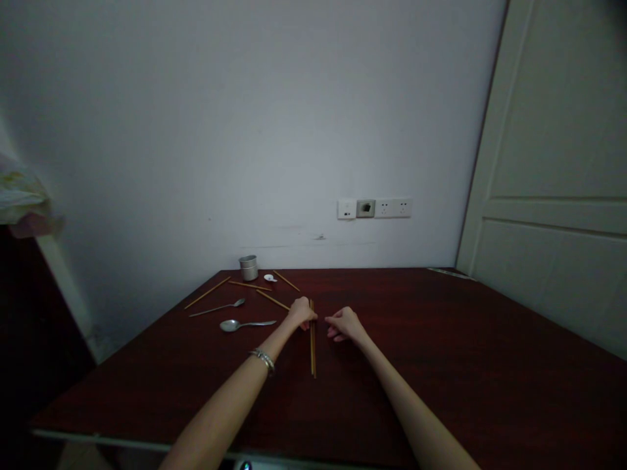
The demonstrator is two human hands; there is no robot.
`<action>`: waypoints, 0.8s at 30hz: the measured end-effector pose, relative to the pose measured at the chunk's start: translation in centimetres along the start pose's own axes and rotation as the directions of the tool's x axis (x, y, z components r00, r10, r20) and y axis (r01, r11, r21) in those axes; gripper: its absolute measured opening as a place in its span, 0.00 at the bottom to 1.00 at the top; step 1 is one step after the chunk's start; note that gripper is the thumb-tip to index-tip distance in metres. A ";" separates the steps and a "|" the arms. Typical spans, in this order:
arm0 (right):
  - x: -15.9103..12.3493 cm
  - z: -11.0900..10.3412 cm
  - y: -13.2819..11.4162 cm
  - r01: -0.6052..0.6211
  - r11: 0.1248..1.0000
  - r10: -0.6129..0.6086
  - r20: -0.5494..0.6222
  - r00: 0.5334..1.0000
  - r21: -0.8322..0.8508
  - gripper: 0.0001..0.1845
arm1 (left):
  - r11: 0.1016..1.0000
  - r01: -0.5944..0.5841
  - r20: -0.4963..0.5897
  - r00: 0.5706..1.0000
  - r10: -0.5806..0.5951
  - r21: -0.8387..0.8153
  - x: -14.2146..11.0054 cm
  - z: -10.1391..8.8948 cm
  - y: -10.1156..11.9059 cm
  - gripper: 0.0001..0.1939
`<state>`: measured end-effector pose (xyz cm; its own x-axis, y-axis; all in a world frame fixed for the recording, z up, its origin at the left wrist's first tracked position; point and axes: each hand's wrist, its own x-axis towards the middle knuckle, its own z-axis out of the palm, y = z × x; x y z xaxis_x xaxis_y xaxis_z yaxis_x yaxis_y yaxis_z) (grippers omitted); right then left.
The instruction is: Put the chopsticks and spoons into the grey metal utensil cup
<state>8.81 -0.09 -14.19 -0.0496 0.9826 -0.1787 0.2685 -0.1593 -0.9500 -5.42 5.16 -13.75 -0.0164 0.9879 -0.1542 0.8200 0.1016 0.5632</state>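
A pair of chopsticks [313, 352] lies nearly side by side on the dark red-brown table, pointing towards me. My left hand [300, 312] has its fingers closed around their upper part, and a silvery bracelet circles that wrist. Just to the right, apart from the pair, is my right hand [344, 324], its fingers loosely bent with a gap between them and nothing visible in them. Another chopstick [272, 299] runs out to the left from behind my left hand. Left of my forearm rest a metal spoon [230, 325] and a fork [238, 303].
At the table's back left stand a metal cup [249, 267] and a small white spoon [269, 278]. Single chopsticks lie around them, one [208, 292] near the left edge. A wall with sockets [385, 208] borders the back; a pale door [553, 196] is on the right.
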 end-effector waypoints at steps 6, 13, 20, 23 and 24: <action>0.2 -0.2 0.2 -0.005 1.000 0.005 0.000 1.000 -0.002 0.08 | 1.000 -0.013 0.025 1.000 0.013 0.010 -0.5 -0.3 0.1 0.07; 1.0 -0.6 -0.4 0.011 1.000 -0.010 0.013 1.000 -0.022 0.08 | 0.999 -0.014 0.080 0.997 0.012 0.031 -1.5 -1.0 0.9 0.08; 2.8 -0.7 -2.7 0.078 0.988 -0.077 0.014 0.997 -0.129 0.07 | 0.996 -0.052 0.078 0.996 0.047 0.074 -0.6 -2.1 0.6 0.15; 3.8 -0.9 -3.4 0.141 0.974 -0.140 0.020 0.990 -0.178 0.06 | 0.994 -0.056 0.047 0.998 0.052 0.089 -0.1 -3.8 0.2 0.15; 4.3 -1.0 -3.6 0.162 0.966 -0.162 0.019 0.987 -0.201 0.05 | 0.995 -0.046 0.050 0.998 0.042 0.089 0.1 -4.4 -0.1 0.15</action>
<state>8.58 4.77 -11.28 -0.1105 0.9935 -0.0278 0.4447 0.0244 -0.8953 -8.04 5.74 -10.20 0.0467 0.9842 -0.1709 0.8675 0.0449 0.4954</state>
